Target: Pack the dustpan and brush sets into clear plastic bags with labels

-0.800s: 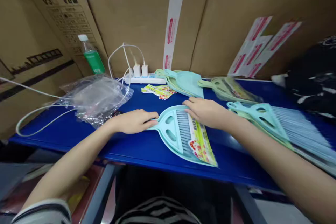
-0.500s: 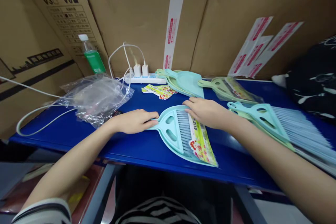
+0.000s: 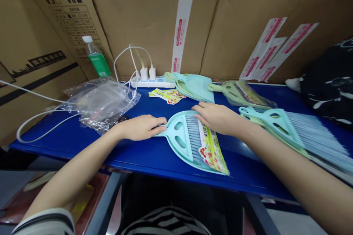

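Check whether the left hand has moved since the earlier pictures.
No. Judged against the white power strip, the left hand shows no visible shift in any direction; it stays closed around the handle of the turquoise dustpan-and-brush set.

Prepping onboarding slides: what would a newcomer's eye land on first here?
Probably the pale blue dustpan with a brush lying in it, mid-table, the left hand gripping the handle end and the right hand at the far edge. Next, the bright yellow-green card across the brush. Then the green-labelled bottle at the back left, against the vivid blue table and brown cardboard.
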### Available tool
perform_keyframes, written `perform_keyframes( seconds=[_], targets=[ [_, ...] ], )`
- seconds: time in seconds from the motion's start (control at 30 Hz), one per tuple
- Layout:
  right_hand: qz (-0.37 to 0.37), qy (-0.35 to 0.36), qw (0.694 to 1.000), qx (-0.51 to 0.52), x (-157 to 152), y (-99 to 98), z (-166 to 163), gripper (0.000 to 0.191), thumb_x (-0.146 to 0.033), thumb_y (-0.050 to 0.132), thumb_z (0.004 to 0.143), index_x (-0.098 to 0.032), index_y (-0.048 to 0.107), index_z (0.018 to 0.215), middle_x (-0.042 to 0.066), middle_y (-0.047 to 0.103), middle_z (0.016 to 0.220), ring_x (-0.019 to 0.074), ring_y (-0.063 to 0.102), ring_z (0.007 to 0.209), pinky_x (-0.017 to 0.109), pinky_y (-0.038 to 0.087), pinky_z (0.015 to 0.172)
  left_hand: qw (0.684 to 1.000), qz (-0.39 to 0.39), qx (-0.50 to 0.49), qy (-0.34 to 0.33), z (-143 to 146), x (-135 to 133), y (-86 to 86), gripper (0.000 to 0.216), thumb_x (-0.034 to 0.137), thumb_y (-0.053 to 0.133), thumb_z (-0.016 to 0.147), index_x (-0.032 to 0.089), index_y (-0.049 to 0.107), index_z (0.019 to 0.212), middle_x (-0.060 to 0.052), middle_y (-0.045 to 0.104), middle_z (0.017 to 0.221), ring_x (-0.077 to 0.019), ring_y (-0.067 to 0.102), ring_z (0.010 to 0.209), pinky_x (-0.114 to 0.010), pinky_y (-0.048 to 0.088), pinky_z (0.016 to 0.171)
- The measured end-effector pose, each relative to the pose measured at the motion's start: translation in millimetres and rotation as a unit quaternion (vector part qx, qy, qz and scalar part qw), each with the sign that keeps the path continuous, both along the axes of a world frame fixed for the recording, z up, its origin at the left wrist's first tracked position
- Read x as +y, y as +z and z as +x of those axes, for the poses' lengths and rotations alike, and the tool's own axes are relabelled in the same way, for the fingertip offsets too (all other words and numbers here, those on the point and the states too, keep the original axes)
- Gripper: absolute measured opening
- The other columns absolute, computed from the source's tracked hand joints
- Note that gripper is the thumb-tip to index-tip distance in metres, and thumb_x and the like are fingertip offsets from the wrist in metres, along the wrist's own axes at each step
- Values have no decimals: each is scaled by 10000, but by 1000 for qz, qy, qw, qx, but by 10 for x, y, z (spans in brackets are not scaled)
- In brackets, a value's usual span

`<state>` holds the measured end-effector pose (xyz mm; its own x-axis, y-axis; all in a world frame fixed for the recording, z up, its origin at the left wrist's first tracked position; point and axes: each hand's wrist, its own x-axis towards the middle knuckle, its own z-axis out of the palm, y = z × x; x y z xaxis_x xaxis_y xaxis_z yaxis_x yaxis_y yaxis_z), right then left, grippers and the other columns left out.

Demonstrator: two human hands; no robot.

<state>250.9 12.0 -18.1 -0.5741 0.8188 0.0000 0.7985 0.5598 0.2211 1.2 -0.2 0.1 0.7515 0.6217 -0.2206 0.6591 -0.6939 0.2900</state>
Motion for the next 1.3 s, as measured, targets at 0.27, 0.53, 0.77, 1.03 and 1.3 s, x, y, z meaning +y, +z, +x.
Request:
perform_keyframes(
  seconds=[0.27, 0.53, 0.77, 1.03, 1.3],
  targets=[
    [-5, -14, 1000, -16, -25, 23, -26, 279, -202, 379, 941, -105, 606, 1071, 142, 661, 999, 244, 650, 902, 308, 462, 707, 1000, 7, 1, 4, 2, -11, 3, 252, 392, 279, 964, 220, 426, 852, 21, 513, 691, -154, 502, 627, -272, 357, 631],
    [5, -7, 1000, -14, -26, 22, -24, 268, -196, 389, 933, -107, 610, 1055, 142, 666, 979, 238, 650, 879, 306, 466, 688, 1000, 3, 4, 6, 3, -10, 9, 259, 400, 273, 959, 219, 421, 846, 12, 526, 706, -160, 510, 634, -278, 360, 638],
    [20, 12, 1000, -10, 2, -20, 8, 278, -203, 369, 934, -112, 611, 1034, 135, 666, 947, 226, 645, 841, 299, 459, 663, 1000, 13, 13, 4, 13, -23, 13, 260, 396, 265, 963, 219, 433, 875, 9, 545, 718, -165, 526, 648, -277, 368, 649],
    [36, 25, 999, -9, 6, -49, 25, 280, -210, 350, 940, -125, 608, 1007, 126, 661, 915, 218, 637, 815, 295, 447, 650, 999, 30, 28, 10, 40, -67, 32, 239, 375, 278, 976, 221, 418, 858, 12, 550, 712, -168, 541, 643, -273, 362, 619],
    [19, 0, 999, -37, -25, -5, -19, 276, -207, 357, 947, -111, 597, 1044, 143, 658, 949, 229, 643, 838, 286, 430, 632, 998, 50, 47, 13, 68, -85, 47, 241, 362, 282, 981, 219, 396, 824, 22, 517, 667, -156, 520, 603, -266, 343, 589]
  ],
)
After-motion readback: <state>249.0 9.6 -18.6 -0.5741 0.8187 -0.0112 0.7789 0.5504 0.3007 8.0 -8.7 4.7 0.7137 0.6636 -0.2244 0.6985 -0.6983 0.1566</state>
